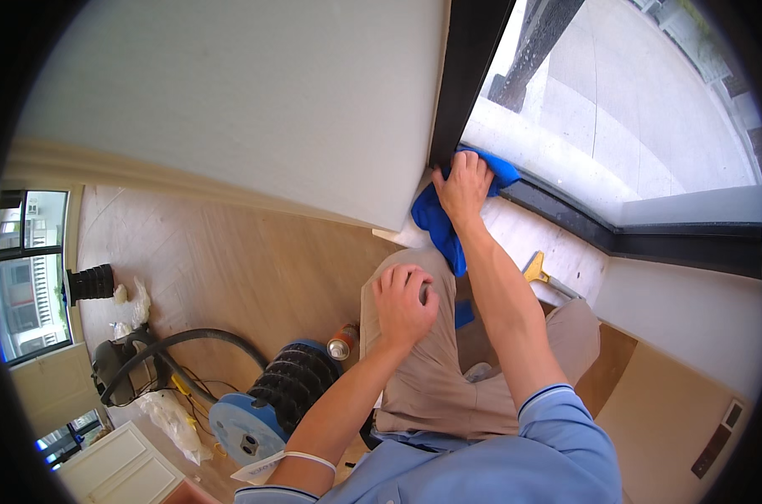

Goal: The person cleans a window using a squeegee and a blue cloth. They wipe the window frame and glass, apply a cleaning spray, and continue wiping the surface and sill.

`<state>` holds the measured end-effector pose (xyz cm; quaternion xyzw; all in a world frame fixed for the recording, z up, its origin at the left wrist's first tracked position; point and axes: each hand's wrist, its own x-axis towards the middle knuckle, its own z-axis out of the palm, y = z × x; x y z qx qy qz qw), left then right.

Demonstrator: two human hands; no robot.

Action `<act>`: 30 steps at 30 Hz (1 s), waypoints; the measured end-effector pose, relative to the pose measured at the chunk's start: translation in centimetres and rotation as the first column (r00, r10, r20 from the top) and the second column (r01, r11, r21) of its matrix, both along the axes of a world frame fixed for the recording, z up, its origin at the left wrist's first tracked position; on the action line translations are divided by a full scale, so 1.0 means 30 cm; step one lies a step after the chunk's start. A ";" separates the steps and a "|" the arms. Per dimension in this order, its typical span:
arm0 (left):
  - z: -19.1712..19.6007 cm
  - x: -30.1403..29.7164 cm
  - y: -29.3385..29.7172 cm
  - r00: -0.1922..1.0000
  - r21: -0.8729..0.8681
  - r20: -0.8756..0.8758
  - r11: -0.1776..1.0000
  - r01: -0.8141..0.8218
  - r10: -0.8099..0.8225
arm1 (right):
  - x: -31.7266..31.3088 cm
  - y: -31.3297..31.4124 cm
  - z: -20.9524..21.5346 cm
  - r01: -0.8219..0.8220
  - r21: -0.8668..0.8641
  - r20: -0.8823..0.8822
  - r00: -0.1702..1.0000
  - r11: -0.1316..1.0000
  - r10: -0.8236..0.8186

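Note:
My right hand [465,186] reaches forward and presses a blue cloth [434,220] against the inner corner of the black window frame [565,206], its fingers closed over the cloth. Part of the cloth sticks out right of the fingers, and the rest hangs down toward my knee. My left hand [406,304] rests on my left knee with its fingers curled. A small dark thing shows between thumb and forefinger, too hidden to name. A scraper with a yellow head [535,267] lies on the white sill [576,262], right of my right forearm.
An orange-brown spray can [342,343] stands beside my left knee. A blue-ended reel [248,427] wound with black, a black hose [204,334] and plastic bags [175,424] are at the left. A white panel [246,101] rises close ahead; large glass [624,109] is right.

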<state>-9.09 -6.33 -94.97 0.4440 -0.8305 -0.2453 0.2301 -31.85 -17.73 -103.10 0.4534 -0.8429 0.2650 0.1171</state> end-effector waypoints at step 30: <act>-0.011 -0.011 -0.002 1.000 0.010 0.001 1.000 0.005 -0.005 | -0.007 -0.005 -0.016 0.012 0.008 0.007 1.000 1.000 -0.012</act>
